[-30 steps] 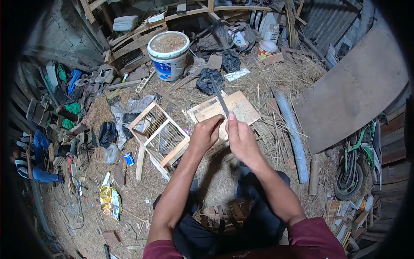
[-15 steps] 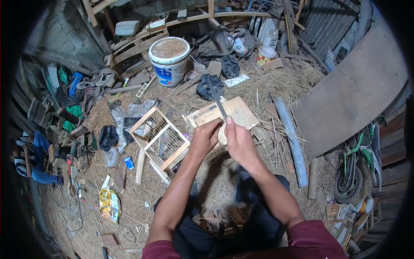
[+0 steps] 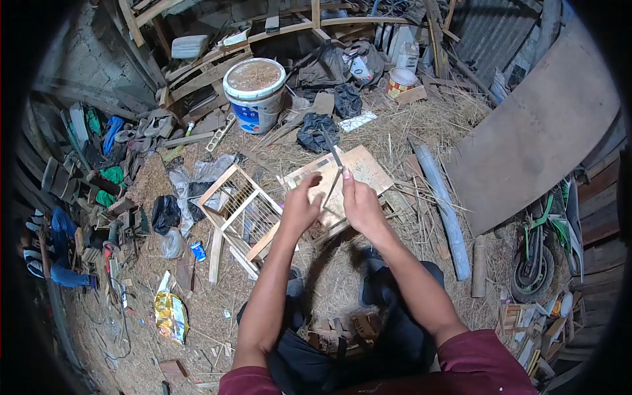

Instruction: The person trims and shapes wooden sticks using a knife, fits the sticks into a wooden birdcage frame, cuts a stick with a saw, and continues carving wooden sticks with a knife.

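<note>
My right hand (image 3: 361, 203) is closed around a knife (image 3: 334, 150), its long narrow blade pointing away from me and the thumb laid along it. A thin dark strip (image 3: 334, 189) slants down toward me from near the right fingertips; what it is made of I cannot tell. My left hand (image 3: 303, 205) is just to the left, fingers apart, with nothing visible in it. Beneath both hands is a low wooden block or stand with a pale board (image 3: 366, 170) on top. Left of it leans a wooden-framed cage (image 3: 245, 209) with thin bars.
A white bucket (image 3: 255, 99) of shavings stands ahead, near black plastic bags (image 3: 318, 133). A bamboo pole (image 3: 440, 204) and large brown sheet (image 3: 533, 131) lie right, by a green motorbike (image 3: 536, 247). A yellow packet (image 3: 170, 316) lies left; another person (image 3: 56, 250) sits far left.
My left hand has drawn away from the knife and its fingers have spread. The thin strip now shows between the hands. My right hand keeps the knife in nearly the same place.
</note>
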The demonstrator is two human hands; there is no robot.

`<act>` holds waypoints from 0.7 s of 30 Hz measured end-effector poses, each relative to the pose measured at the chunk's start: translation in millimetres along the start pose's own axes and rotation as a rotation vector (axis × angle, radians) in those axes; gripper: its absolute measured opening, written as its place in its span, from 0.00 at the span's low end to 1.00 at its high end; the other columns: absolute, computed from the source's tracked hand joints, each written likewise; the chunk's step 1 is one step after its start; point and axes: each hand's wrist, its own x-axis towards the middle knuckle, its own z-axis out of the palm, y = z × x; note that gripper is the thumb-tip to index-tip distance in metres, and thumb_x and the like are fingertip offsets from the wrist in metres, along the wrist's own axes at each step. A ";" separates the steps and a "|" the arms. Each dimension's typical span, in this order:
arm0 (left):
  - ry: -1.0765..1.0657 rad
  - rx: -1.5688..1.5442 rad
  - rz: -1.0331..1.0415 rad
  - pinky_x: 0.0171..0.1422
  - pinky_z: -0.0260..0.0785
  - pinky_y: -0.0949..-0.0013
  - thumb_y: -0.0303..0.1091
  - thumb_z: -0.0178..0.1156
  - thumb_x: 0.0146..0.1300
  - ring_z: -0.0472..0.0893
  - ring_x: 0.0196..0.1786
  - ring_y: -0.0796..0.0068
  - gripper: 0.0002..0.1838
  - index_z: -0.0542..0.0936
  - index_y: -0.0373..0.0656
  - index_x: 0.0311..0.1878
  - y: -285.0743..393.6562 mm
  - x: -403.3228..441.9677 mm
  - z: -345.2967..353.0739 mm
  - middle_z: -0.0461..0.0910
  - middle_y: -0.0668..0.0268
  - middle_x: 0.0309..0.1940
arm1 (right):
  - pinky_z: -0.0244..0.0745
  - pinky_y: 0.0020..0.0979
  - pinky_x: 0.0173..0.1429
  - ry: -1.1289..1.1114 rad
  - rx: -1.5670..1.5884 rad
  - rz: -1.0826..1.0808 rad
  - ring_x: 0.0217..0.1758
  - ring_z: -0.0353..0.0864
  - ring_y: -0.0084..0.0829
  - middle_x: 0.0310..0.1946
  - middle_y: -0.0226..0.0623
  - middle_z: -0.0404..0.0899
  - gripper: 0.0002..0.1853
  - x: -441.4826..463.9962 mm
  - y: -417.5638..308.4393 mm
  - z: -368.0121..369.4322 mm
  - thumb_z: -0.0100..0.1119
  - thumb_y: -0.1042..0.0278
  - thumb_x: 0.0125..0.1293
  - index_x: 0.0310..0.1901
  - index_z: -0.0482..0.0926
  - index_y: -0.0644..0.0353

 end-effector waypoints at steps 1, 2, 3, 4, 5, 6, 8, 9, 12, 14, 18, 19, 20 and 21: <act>0.058 -0.067 -0.034 0.56 0.73 0.66 0.27 0.63 0.61 0.82 0.53 0.65 0.19 0.77 0.37 0.56 3.0 1.4 -4.6 0.82 0.55 0.49 | 0.71 0.52 0.43 -0.036 -0.022 0.024 0.36 0.77 0.62 0.25 0.63 0.76 0.32 2.4 1.1 1.8 0.30 0.50 0.77 0.32 0.77 0.72; 0.107 -0.115 -0.028 0.55 0.73 0.67 0.26 0.62 0.61 0.82 0.51 0.66 0.18 0.78 0.38 0.55 6.8 1.5 -7.2 0.82 0.56 0.48 | 0.72 0.54 0.46 -0.073 -0.042 0.048 0.40 0.77 0.66 0.28 0.66 0.77 0.32 3.6 2.5 5.5 0.30 0.51 0.77 0.35 0.79 0.72; 0.155 -0.164 -0.022 0.54 0.73 0.68 0.26 0.62 0.62 0.82 0.50 0.68 0.16 0.79 0.38 0.54 19.4 2.1 -11.8 0.82 0.57 0.47 | 0.72 0.55 0.46 -0.085 -0.038 0.054 0.40 0.77 0.66 0.28 0.67 0.77 0.32 4.4 6.2 12.7 0.30 0.51 0.77 0.35 0.79 0.72; 0.203 -0.215 -0.016 0.53 0.73 0.69 0.26 0.61 0.62 0.81 0.48 0.70 0.15 0.80 0.38 0.53 26.9 3.3 -12.8 0.82 0.59 0.46 | 0.72 0.56 0.47 -0.097 -0.036 0.058 0.40 0.77 0.66 0.28 0.67 0.77 0.32 5.8 9.0 20.8 0.30 0.52 0.77 0.35 0.79 0.72; 0.229 -0.203 0.054 0.52 0.73 0.69 0.26 0.61 0.63 0.81 0.48 0.71 0.14 0.80 0.38 0.52 28.6 4.5 -10.5 0.81 0.59 0.46 | 0.72 0.56 0.47 -0.110 -0.035 0.062 0.40 0.77 0.66 0.28 0.67 0.77 0.31 6.4 11.4 28.1 0.30 0.52 0.77 0.34 0.79 0.72; 0.257 -0.192 0.125 0.51 0.73 0.70 0.26 0.60 0.63 0.80 0.48 0.71 0.13 0.81 0.38 0.52 30.2 6.0 -7.9 0.81 0.60 0.46 | 0.72 0.57 0.48 -0.131 -0.029 0.072 0.40 0.77 0.66 0.29 0.67 0.77 0.32 6.1 6.8 30.9 0.30 0.52 0.76 0.34 0.79 0.72; 0.273 -0.199 0.164 0.51 0.72 0.71 0.27 0.60 0.64 0.79 0.47 0.73 0.12 0.81 0.38 0.51 27.0 9.6 -4.6 0.79 0.60 0.45 | 0.73 0.57 0.48 -0.121 -0.032 0.011 0.41 0.77 0.66 0.29 0.68 0.77 0.32 3.6 7.1 40.3 0.30 0.52 0.76 0.34 0.79 0.72; 0.355 -0.175 0.165 0.51 0.71 0.71 0.27 0.60 0.64 0.79 0.46 0.73 0.12 0.80 0.38 0.50 21.0 11.9 -5.8 0.79 0.61 0.44 | 0.73 0.57 0.48 -0.117 -0.032 -0.017 0.41 0.77 0.66 0.30 0.68 0.77 0.32 2.1 9.3 46.9 0.30 0.51 0.76 0.34 0.79 0.72; 0.659 -0.068 0.138 0.53 0.70 0.71 0.27 0.61 0.64 0.77 0.44 0.75 0.10 0.79 0.36 0.48 8.0 19.4 -16.4 0.77 0.64 0.40 | 0.72 0.57 0.50 -0.174 -0.116 0.079 0.42 0.78 0.66 0.31 0.67 0.78 0.32 4.6 14.3 58.4 0.31 0.51 0.76 0.34 0.80 0.72; 0.661 -0.113 0.136 0.49 0.70 0.70 0.27 0.61 0.63 0.77 0.39 0.73 0.11 0.79 0.37 0.48 12.7 24.7 -22.2 0.78 0.62 0.38 | 0.72 0.57 0.51 -0.192 -0.115 0.097 0.42 0.78 0.65 0.31 0.67 0.78 0.31 4.8 6.3 54.9 0.31 0.51 0.76 0.35 0.80 0.72; 0.511 -0.242 0.089 0.46 0.72 0.72 0.26 0.63 0.62 0.79 0.40 0.74 0.10 0.82 0.36 0.47 2.5 27.3 -26.5 0.81 0.61 0.39 | 0.71 0.57 0.51 -0.214 -0.114 0.081 0.42 0.78 0.65 0.32 0.67 0.78 0.31 3.7 0.1 54.2 0.32 0.52 0.76 0.36 0.80 0.71; 0.506 -0.253 0.075 0.46 0.72 0.73 0.26 0.63 0.63 0.80 0.41 0.75 0.09 0.83 0.36 0.46 3.8 28.6 -26.3 0.82 0.60 0.39 | 0.71 0.57 0.51 -0.215 -0.111 0.071 0.42 0.78 0.65 0.33 0.66 0.78 0.30 3.7 0.7 55.0 0.32 0.52 0.76 0.36 0.80 0.71; 0.535 -0.210 0.057 0.47 0.72 0.72 0.26 0.62 0.64 0.81 0.41 0.74 0.07 0.85 0.36 0.43 4.5 27.8 -26.6 0.83 0.61 0.37 | 0.71 0.57 0.51 -0.207 -0.103 0.064 0.42 0.78 0.65 0.33 0.66 0.78 0.30 3.1 3.8 57.7 0.32 0.52 0.76 0.37 0.80 0.70; 0.527 -0.204 0.057 0.47 0.72 0.73 0.26 0.62 0.64 0.81 0.41 0.75 0.08 0.84 0.36 0.43 2.8 28.1 -27.3 0.83 0.61 0.37 | 0.71 0.57 0.51 -0.200 -0.095 0.054 0.42 0.78 0.65 0.33 0.65 0.79 0.29 3.5 5.8 60.8 0.33 0.52 0.76 0.37 0.80 0.69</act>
